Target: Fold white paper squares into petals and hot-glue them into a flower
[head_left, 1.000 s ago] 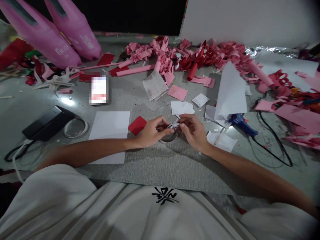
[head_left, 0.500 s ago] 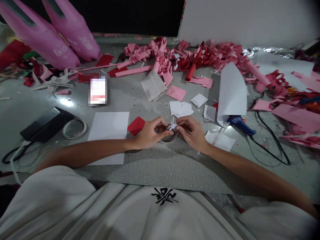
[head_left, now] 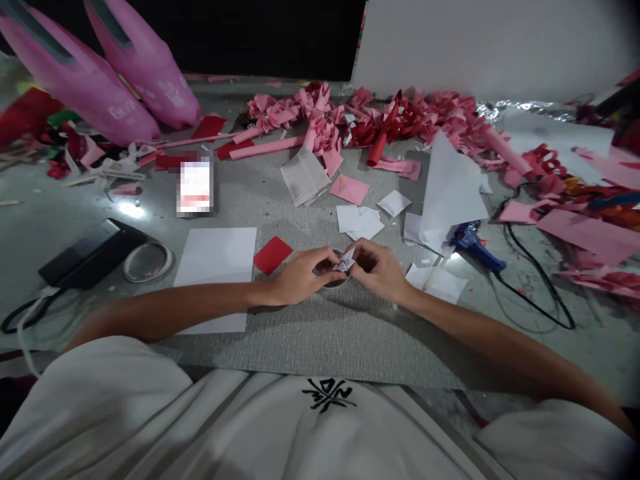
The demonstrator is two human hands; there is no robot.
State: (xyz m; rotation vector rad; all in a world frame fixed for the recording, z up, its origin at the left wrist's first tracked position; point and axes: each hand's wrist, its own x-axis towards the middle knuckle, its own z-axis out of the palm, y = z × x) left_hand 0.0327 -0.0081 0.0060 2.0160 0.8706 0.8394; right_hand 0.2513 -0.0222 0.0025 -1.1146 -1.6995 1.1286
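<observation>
Left hand [head_left: 304,277] and right hand [head_left: 381,272], fingertips pinching one folded paper [head_left: 345,259] between them, over a ring [head_left: 338,283] on the table [head_left: 310,347]. Red card [head_left: 273,255] lies beside the left hand; glue gun [head_left: 477,248], beyond the right.

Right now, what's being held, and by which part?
A folded paper: the left hand pinches its left side, the right hand its right; exact folds are too small to tell.

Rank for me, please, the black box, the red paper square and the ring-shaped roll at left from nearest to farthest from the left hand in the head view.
1. Red paper square: just left of the left hand.
2. Ring-shaped roll: farther left, past the white sheet.
3. Black box: farthest left, beyond the roll.
</observation>
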